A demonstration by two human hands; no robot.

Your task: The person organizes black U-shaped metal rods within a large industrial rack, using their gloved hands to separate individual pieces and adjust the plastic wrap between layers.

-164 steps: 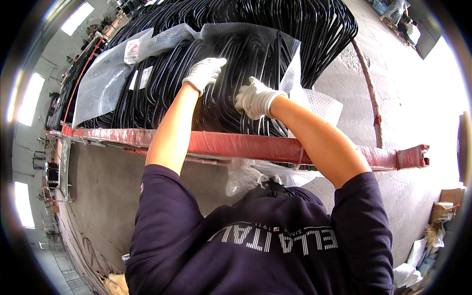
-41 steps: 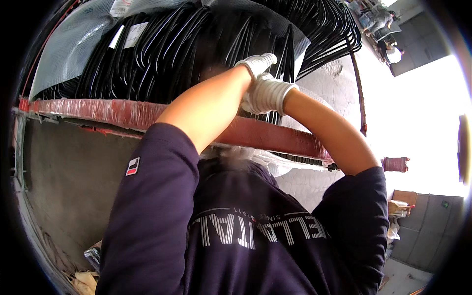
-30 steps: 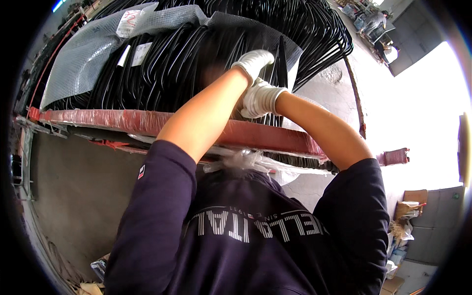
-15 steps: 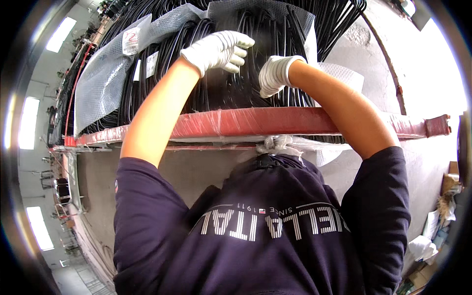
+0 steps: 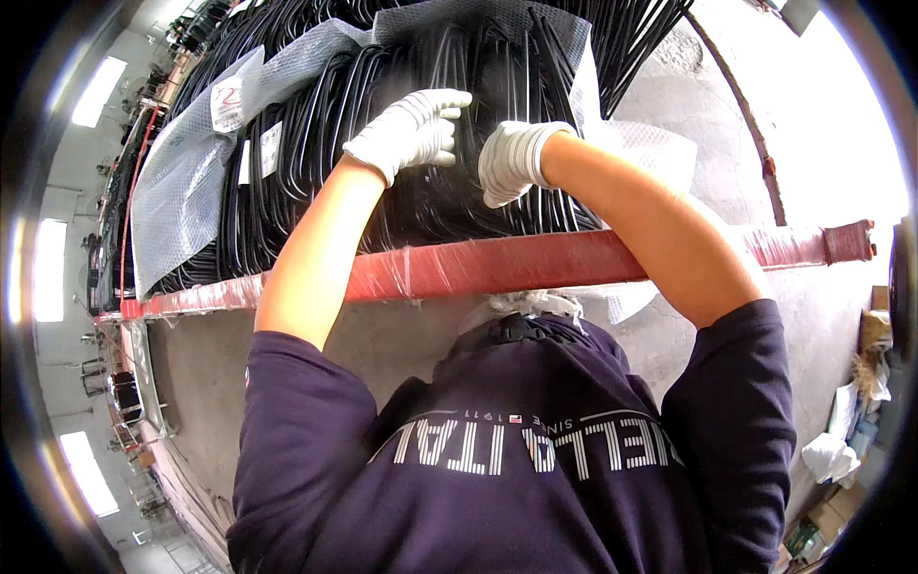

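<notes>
In white gloves, both my hands are over a dense row of glossy black bent tubes (image 5: pixel 325 134). My left hand (image 5: pixel 409 134) lies by the tubes left of middle, its fingers stretched to the right and slightly apart, with nothing visible in them. A short gap to the right, my right hand (image 5: pixel 516 163) bends down against the tubes. Its fingers curl out of sight behind the back of the glove, so any hold is hidden. Bubble wrap (image 5: pixel 186 191) drapes over the left end and along the back of the row.
A red bar (image 5: pixel 478 268) wrapped in clear film crosses between me and the tubes, beneath my forearms. White labels (image 5: pixel 271 150) hang among the tubes at left. More black tubes (image 5: pixel 636 48) stick out at the far right. White bags (image 5: pixel 830 457) and cartons lie at the right edge.
The view has shifted, with the red bar lower in the picture. Both hands appear slightly lower and further left, still at the tubes.
</notes>
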